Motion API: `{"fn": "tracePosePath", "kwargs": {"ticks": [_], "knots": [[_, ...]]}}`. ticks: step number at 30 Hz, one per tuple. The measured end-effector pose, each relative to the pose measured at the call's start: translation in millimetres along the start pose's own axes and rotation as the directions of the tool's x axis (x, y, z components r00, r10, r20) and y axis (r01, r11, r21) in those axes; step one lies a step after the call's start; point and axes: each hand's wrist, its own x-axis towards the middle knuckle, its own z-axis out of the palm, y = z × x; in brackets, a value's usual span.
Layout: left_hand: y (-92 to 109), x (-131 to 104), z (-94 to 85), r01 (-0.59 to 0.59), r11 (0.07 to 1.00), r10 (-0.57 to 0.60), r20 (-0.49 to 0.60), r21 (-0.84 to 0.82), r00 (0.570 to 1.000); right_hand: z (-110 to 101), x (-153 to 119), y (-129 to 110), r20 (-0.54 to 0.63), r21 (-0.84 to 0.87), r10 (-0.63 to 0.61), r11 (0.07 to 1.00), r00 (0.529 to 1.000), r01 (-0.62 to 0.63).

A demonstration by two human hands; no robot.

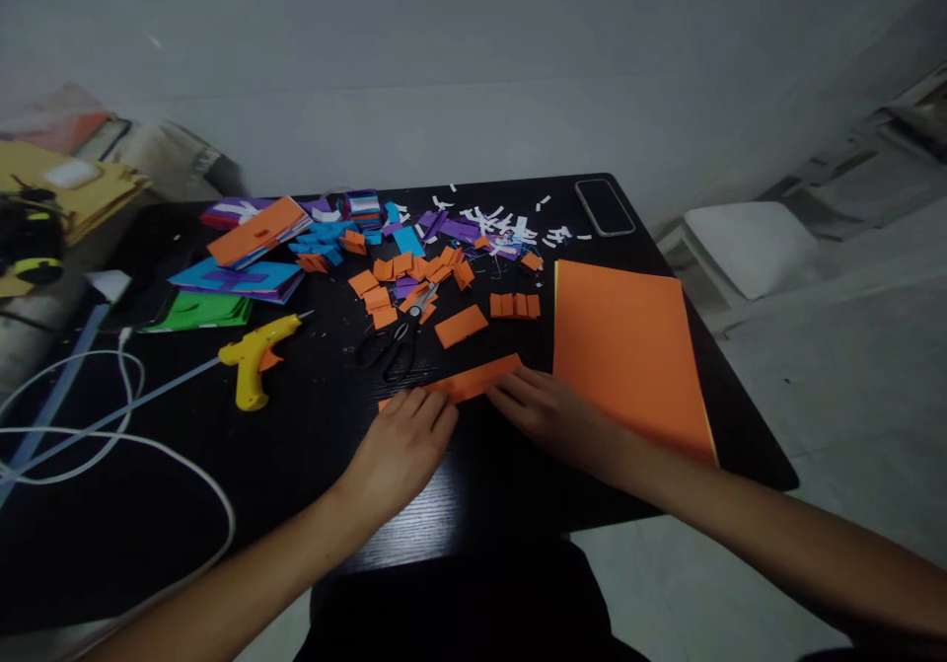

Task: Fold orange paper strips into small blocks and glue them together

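Observation:
A long orange paper strip (473,381) lies on the black table, slanting up to the right. My left hand (410,445) is closed over its left part, fingers curled and pressed together on the paper. At the right end, my right hand (551,413) pinches the strip's lower edge, with the thumb partly hidden. Just beyond the strip are black-handled scissors (400,338), their blades among small folded orange pieces (444,265). A short orange rectangle (462,327) and a row of folded orange pieces (515,305) lie above my right hand.
Orange sheets (621,346) are stacked at the right, below a phone (605,206). A yellow glue gun (258,356) rests at the left near a white cable (214,489). Behind are stacked coloured papers (244,277) and white scraps (507,228). A white stool (747,243) stands beyond the table.

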Motion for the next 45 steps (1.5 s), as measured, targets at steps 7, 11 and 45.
{"fn": "tracePosePath", "kwargs": {"ticks": [7, 11, 45], "knots": [[0.3, -2.2, 4.0, 0.008, 0.999, -0.008, 0.015, 0.031, 1.0, 1.4, -3.1, -6.5, -0.006, 0.008, 0.027, 1.0, 1.0, -0.027], [-0.4, -4.1, 4.5, 0.009, 1.0, -0.009, 0.023, 0.003, 1.0, 4.7, -5.5, -9.9, -0.014, 0.048, 0.05, 0.998, 0.999, -0.049], [4.0, 0.7, 7.4, -0.092, 0.995, 0.092, -0.028, -0.029, 0.995, 3.6, -4.7, -10.6, -0.075, 0.093, 0.163, 0.983, 0.984, -0.156]]}}
